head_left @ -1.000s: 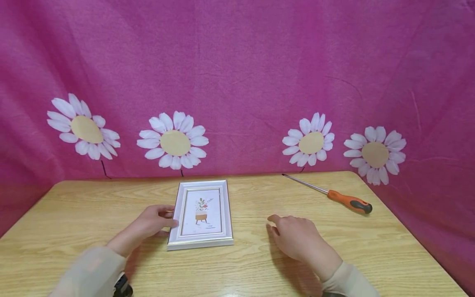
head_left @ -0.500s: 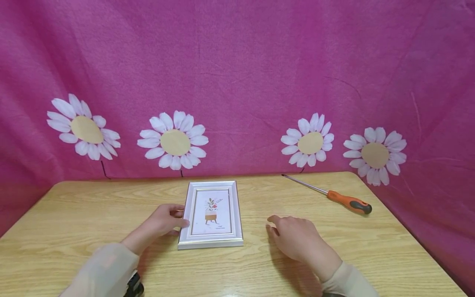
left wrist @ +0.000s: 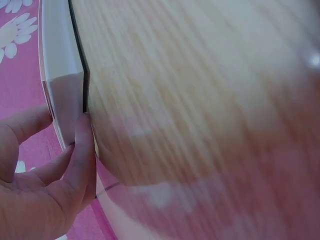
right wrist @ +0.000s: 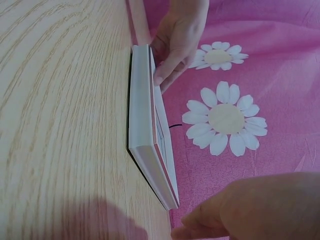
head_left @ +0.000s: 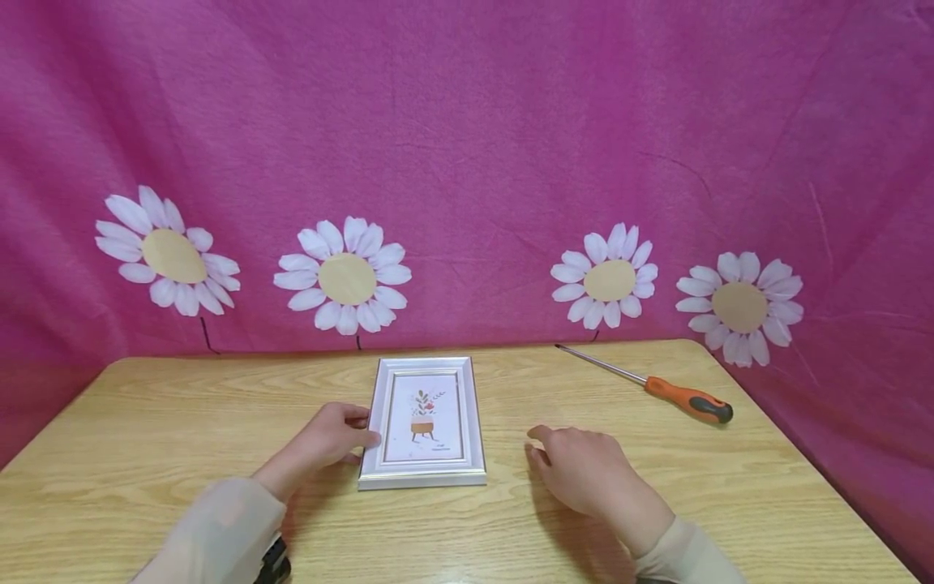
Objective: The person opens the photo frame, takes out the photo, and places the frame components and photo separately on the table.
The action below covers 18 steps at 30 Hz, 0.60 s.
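One left hand (head_left: 330,434) (fingers (left wrist: 84,150) against frame (head_left: 422,422))

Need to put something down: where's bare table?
Free: the table left of the left hand; between the frame and screwdriver; right of the right hand, below the screwdriver. Crowded: the frame's left edge, gripped by the left hand.

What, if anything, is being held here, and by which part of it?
The left grip pinches the white, rectangular picture frame by its left side, thumb on the front border. The right grip holds nothing.
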Each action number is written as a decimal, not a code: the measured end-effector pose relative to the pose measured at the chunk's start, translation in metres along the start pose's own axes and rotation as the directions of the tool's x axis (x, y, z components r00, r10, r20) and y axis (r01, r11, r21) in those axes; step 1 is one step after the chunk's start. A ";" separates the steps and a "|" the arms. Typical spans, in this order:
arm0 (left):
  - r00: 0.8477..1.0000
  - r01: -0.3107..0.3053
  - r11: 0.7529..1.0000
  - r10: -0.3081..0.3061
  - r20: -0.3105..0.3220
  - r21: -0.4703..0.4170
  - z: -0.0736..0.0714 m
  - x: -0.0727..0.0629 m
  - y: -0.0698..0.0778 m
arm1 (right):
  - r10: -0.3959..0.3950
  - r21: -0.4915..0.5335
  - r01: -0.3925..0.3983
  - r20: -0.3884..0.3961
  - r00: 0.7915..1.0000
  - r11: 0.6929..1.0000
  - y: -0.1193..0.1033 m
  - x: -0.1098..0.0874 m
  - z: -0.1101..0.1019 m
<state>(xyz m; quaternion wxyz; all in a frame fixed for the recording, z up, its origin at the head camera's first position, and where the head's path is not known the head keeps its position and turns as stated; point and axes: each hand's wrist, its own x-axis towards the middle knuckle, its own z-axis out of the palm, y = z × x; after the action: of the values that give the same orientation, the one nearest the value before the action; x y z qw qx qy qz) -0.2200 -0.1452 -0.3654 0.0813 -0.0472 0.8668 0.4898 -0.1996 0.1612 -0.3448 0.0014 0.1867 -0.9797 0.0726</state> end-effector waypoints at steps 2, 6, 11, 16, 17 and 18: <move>1.000 -0.015 0.999 0.016 -0.013 0.041 0.002 0.000 0.001 | -0.001 -0.002 0.001 -0.003 1.000 1.000 0.000 0.000 0.000; 0.996 -0.065 0.980 0.075 -0.046 0.190 0.004 -0.002 0.005 | -0.005 -0.002 0.005 -0.004 1.000 1.000 0.001 -0.001 0.001; 0.991 -0.076 0.938 0.110 -0.081 0.338 0.006 -0.005 0.009 | -0.008 -0.003 0.008 -0.006 1.000 1.000 0.001 -0.001 0.001; 0.990 -0.040 0.909 0.093 -0.108 0.416 0.010 -0.004 0.010 | -0.009 -0.007 0.009 -0.010 1.000 1.000 0.000 -0.001 0.001; 0.989 -0.037 0.903 0.095 -0.115 0.428 0.010 -0.004 0.010 | -0.008 -0.006 0.008 -0.010 1.000 1.000 0.000 -0.001 0.001; 0.988 -0.034 0.898 0.098 -0.122 0.439 0.011 -0.004 0.010 | -0.008 -0.006 0.008 -0.011 1.000 1.000 0.000 -0.001 0.002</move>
<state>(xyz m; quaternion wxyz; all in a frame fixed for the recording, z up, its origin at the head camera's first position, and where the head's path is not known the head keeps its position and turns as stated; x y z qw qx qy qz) -0.2167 -0.1305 -0.3618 0.0117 -0.0328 0.9590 0.2813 -0.1989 0.1613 -0.3464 0.0075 0.1904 -0.9791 0.0709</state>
